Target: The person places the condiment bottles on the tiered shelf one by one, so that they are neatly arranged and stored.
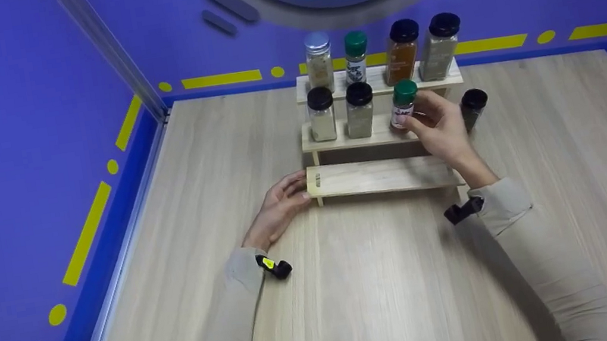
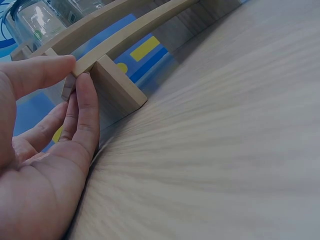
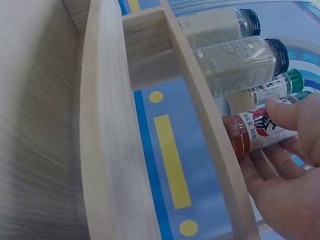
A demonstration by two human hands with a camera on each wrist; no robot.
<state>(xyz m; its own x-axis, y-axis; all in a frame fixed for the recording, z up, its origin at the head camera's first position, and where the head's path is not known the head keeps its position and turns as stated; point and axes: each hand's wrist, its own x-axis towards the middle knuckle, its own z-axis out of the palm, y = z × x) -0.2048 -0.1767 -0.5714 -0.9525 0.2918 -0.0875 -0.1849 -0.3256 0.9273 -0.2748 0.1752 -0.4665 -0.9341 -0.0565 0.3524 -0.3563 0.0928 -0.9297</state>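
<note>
A three-tier wooden spice rack [image 1: 388, 176] stands on the table. At the left end of its lowest tier, my left hand [image 1: 278, 210] pinches the board's corner, thumb above and fingers beneath in the left wrist view. My right hand [image 1: 444, 128] grips a small green-capped spice jar [image 1: 404, 111] at the right of the middle tier. Red powder fills that jar's bottom in the right wrist view, where its base is at the shelf edge; whether it touches the board I cannot tell. Two black-capped jars [image 1: 358, 111] stand to its left on the same tier.
Several jars line the top tier, among them an orange-brown one [image 1: 401, 53] and a silver-capped one [image 1: 319, 63]. Another dark black-capped jar [image 1: 473, 108] stands right of the rack, partly behind my right hand. A blue-purple wall [image 1: 190, 55] rises behind the table [image 1: 372, 304].
</note>
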